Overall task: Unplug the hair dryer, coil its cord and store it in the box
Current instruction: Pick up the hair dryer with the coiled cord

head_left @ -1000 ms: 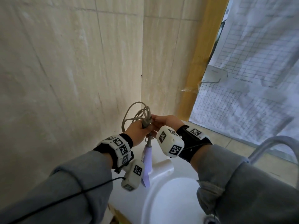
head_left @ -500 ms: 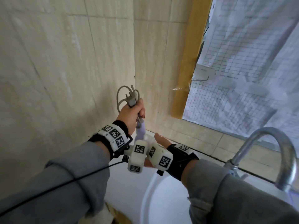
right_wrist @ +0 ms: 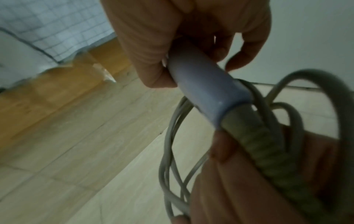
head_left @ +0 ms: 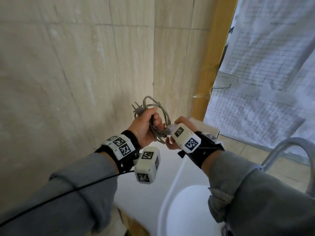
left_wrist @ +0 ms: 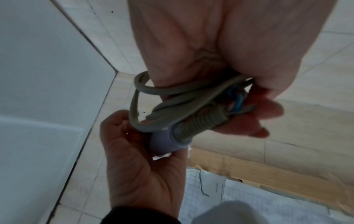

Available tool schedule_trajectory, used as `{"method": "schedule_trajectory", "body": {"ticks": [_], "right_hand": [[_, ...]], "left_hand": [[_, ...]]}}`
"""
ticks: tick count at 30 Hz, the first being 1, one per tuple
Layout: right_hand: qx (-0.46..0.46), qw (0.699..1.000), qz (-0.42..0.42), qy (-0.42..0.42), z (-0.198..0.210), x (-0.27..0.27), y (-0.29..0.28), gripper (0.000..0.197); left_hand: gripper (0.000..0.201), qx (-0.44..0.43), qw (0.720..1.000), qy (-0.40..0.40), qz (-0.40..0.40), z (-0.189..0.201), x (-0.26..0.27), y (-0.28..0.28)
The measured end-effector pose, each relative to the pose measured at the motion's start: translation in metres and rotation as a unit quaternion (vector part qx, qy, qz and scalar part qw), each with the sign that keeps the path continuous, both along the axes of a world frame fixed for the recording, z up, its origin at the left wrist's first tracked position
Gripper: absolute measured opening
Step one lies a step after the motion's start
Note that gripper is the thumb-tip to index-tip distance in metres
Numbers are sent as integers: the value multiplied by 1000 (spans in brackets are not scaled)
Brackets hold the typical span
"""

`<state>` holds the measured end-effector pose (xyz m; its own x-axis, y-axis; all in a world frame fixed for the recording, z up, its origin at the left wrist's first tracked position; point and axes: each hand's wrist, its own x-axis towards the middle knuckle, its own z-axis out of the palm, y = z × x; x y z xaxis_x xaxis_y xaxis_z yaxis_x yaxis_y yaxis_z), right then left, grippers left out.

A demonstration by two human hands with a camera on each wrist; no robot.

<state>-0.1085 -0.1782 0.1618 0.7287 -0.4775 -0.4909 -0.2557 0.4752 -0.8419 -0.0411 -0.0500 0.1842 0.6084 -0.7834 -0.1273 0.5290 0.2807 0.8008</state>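
Beige tiled wall (head_left: 76, 82); left hand (head_left: 144, 126) grips coiled grey cord (head_left: 163, 113).

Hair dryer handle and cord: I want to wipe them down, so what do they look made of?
The handle looks like smooth lavender plastic with a slight sheen. The cord appears to be matte grey rubber or vinyl, bending into soft loops; its ribbed sleeve at the handle looks like the same flexible stuff.

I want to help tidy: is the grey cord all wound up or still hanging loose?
Wound up. The grey cord sits in loops bunched in the left hand, its plug sticking out above the fist.
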Motion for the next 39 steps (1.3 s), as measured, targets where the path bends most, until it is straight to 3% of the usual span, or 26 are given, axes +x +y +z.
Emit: {"method": "schedule_trajectory", "body": {"ticks": [4,5,7,8,11,14,19,22,24,29,31,35,37,39], "right_hand": [[110,993,9,-47,23,-8,10,36],[128,991,6,-46,23,-8,10,49],[108,993,-12,-48,23,-5,8,65],[93,994,-16,-52,26,-6,9,63],[82,992,-12,-94,33,-6,12,26],[89,990,31,-103,38,-7,14,17],[35,987,147,-48,49,1,36,19],[12,992,123,-30,57,2,38,22],[3,995,96,-16,55,0,33,8],[0,996,90,-9,42,2,33,27],[3,996,89,-24,40,1,33,34],[-42,993,108,6,38,0,33,21],[-88,992,87,28,37,0,34,13],[-120,991,59,17,36,2,34,13]], "left_hand": [[42,2,1000,24,8,1,6,9],[38,-3,999,32,4,0,8,13],[36,-4,999,34,-3,-1,12,17],[35,0,999,32,-1,-3,16,19],[32,48,999,10,4,-5,24,22],[32,93,995,-23,-5,-11,29,22],[46,120,989,-67,-46,-19,23,13],[37,122,989,-81,2,-15,28,16],[34,121,986,-100,58,-10,36,21],[33,139,971,-145,127,-11,48,21],[30,168,954,-192,157,-11,47,19],[26,229,908,-298,187,-11,45,18],[26,216,916,-293,168,-10,39,16],[21,189,942,-240,136,-7,32,13]]}}
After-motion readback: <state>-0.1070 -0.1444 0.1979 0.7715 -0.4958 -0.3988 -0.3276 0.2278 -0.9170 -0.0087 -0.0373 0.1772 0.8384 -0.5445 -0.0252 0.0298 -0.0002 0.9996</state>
